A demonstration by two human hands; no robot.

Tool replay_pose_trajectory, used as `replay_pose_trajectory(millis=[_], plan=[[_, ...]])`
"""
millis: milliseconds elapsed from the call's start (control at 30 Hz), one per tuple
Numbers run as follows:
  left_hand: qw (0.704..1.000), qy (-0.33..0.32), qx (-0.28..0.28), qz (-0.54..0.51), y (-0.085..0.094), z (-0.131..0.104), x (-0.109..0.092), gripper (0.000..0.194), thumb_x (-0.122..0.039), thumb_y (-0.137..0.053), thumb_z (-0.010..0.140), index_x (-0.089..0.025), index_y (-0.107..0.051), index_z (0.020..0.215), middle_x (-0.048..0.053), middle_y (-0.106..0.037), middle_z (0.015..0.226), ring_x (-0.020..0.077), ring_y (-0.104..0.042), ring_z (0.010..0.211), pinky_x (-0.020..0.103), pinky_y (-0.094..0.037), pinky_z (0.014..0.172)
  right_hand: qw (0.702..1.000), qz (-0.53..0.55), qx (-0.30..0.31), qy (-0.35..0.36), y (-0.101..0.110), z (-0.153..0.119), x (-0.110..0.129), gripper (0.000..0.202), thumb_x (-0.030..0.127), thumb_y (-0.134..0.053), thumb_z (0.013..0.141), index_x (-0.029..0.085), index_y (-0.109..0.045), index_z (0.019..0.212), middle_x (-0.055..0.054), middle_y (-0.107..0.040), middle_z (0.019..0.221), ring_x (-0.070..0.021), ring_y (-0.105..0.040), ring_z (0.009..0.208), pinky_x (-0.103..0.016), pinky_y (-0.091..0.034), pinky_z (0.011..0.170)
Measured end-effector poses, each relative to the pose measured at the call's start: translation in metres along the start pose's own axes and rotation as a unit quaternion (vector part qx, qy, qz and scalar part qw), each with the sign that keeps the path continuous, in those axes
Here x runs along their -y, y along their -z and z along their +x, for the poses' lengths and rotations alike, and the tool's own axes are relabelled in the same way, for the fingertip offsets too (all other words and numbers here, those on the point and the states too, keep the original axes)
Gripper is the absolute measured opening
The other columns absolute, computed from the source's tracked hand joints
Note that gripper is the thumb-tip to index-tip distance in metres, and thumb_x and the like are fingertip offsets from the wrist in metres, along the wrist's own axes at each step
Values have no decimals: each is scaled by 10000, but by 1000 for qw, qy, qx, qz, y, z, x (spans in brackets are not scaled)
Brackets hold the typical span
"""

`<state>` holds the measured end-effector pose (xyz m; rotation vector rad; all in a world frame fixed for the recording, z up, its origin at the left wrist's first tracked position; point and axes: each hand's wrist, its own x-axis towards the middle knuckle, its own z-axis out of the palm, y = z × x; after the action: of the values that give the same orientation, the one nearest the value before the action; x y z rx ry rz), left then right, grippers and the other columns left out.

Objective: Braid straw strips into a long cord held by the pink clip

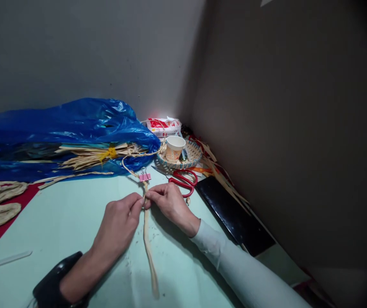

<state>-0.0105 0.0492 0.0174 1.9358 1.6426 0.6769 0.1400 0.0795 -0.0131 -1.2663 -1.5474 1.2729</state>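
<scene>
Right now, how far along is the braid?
Done: a short plaited stretch below the pink clip. In hand: left hand and right hand pinch the strands at the working point. Left: the long loose tail is unplaited.

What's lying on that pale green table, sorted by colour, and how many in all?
Blue: 1, crinkled blue plastic bag
Red: 1, red-handled scissors
Pink: 1, small pink binder clip
Black: 1, flat black slab
Total: 4
</scene>
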Motion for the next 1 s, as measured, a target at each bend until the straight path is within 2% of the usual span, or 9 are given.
replay_pose_trajectory(millis=[133, 300, 367, 533, 567, 633, 767, 900, 1000], plan=[[980, -115, -27, 162, -19, -15, -4, 273, -187, -410, 860, -192, -674, 791, 103, -715, 662, 253, -631, 552, 327, -360, 557, 999, 42, 16, -14, 3, -2, 1, 259, 233, -569, 841, 121, -716, 660, -25, -671, 635, -135, -557, 635, -234, -414, 653], [952, -141, 57, 266, -31, -21, -6, 339, 8, -426, 750, -178, -705, 798, 142, -729, 703, 299, -687, 642, 330, -361, 560, 971, 215, 55, -93, 3, -4, 7, 209, 274, -619, 795, 97, -700, 716, -57, -682, 697, -119, -526, 594, -240, -419, 615], [966, -131, 58, 217, -27, -18, -6, 318, -33, -439, 797, -191, -713, 833, 143, -745, 768, 296, -691, 693, 332, -378, 595, 967, 230, 57, -97, 3, -4, 8, 194, 273, -653, 764, 101, -679, 679, -37, -645, 643, -105, -485, 557, -228, -385, 567], [996, -28, -77, -16, -6, 3, 2, 312, -391, -527, 874, -230, -623, 625, 47, -640, 680, 237, -593, 669, 341, -391, 691, 973, 211, 58, -76, 6, -4, 10, 235, 256, -658, 780, 126, -620, 587, 55, -438, 473, -70, -306, 474, -215, -248, 488], [996, 10, -72, -51, -3, 9, 4, 292, -419, -552, 852, -230, -626, 642, 32, -628, 667, 229, -572, 659, 336, -384, 681, 973, 211, 62, -74, 6, -4, 10, 249, 247, -642, 795, 128, -612, 579, 65, -404, 458, -68, -283, 465, -216, -234, 485], [980, 55, 12, -192, 1, 19, 7, 218, -428, -631, 793, -215, -649, 751, 21, -649, 699, 218, -583, 704, 320, -408, 702, 972, 214, 70, -73, 6, -5, 10, 255, 225, -611, 815, 130, -601, 578, 65, -397, 457, -67, -283, 458, -216, -220, 482], [886, 118, 145, -425, -8, 30, 8, 314, -423, -751, 703, -179, -606, 838, -17, -616, 663, 127, -533, 584, 232, -390, 571, 969, 217, 92, -68, 8, -4, 10, 229, 195, -572, 833, 123, -622, 621, 29, -508, 523, -73, -366, 472, -213, -238, 495], [884, 141, 132, -425, -18, 30, 11, 352, -459, -747, 685, -168, -551, 713, -47, -554, 595, 26, -252, 422, 180, -159, 413, 988, 116, 95, -39, 17, -3, 10, 279, 137, -513, 870, 121, -646, 625, 30, -521, 538, -76, -327, 487, -216, -251, 517], [898, 150, 99, -401, -20, 29, 14, 341, -462, -742, 678, -166, -582, 729, -87, -476, 523, 25, -249, 383, 179, -145, 388, 997, -15, 78, -11, 20, -5, 14, 290, 98, -500, 868, 130, -671, 636, 20, -574, 565, -88, -394, 525, -221, -284, 557]])
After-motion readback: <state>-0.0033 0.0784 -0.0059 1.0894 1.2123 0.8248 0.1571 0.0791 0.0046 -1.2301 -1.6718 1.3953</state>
